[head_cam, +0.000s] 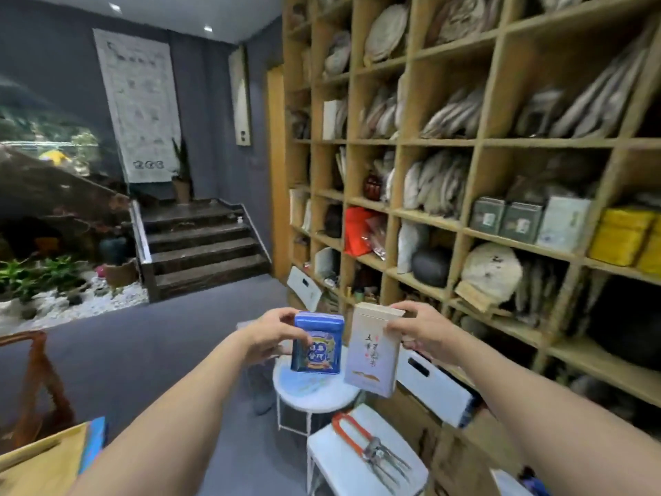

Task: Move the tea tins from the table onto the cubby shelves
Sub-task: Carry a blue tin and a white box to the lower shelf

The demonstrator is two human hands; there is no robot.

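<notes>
My left hand (pixel 273 332) grips a blue tea tin (pixel 316 343) with a patterned front, held upright in the air at its left side. My right hand (pixel 420 331) holds a tall white tea box (pixel 372 349) with red and black writing, gripped near its top right corner and slightly tilted. The two sit side by side, almost touching, in front of the wooden cubby shelves (pixel 440 218) on the right. One cubby holds two grey-green tins (pixel 506 220), a white box (pixel 563 223) and yellow tins (pixel 620 236).
Below my hands stand a small round white stool (pixel 311 392) and a white square stool (pixel 357 463) bearing orange-handled shears (pixel 368 445). A table corner with a blue tin (pixel 93 442) shows at lower left. Most cubbies hold wrapped tea cakes. Stairs (pixel 204 245) rise ahead.
</notes>
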